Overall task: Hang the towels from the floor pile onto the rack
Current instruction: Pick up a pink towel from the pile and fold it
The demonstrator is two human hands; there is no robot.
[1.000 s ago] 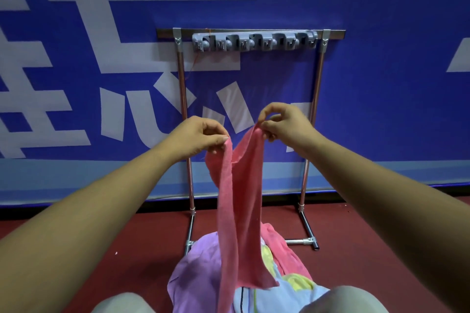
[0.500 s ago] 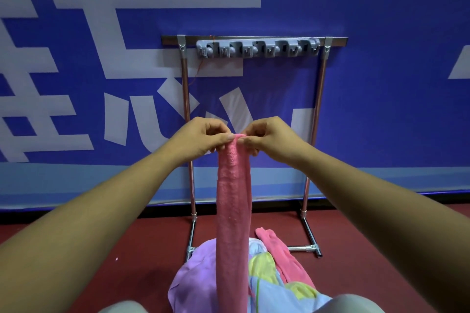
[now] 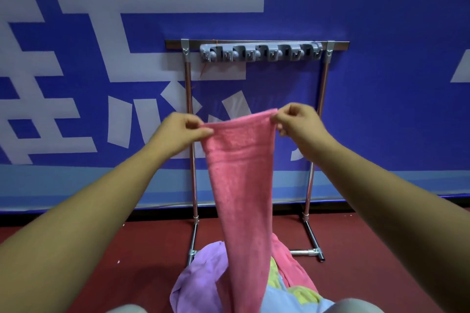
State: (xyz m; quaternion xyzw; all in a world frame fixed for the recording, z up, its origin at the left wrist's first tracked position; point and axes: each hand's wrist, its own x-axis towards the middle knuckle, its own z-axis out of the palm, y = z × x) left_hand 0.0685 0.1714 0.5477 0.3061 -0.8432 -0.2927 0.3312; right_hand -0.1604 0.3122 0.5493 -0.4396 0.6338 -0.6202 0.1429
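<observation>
Pinching the top corners of a pink towel [image 3: 240, 175], the left hand [image 3: 181, 132] and right hand [image 3: 298, 124] hold its upper edge stretched between them in front of the rack [image 3: 256, 44]; the cloth hangs down to the pile of towels [image 3: 201, 282] on the red floor [image 3: 122, 256]; grey hooks [image 3: 260, 53] line the rack's top bar, against a blue banner [image 3: 381, 96].

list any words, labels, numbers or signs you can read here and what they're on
Blue banner: large white character strokes, cut off by the frame's edges and partly hidden behind the rack and the pink towel; the middle one may be "志", not certain; none reads whole.
Grey hook strip: no label or number visible.
Floor pile: no tags or print visible.
</observation>
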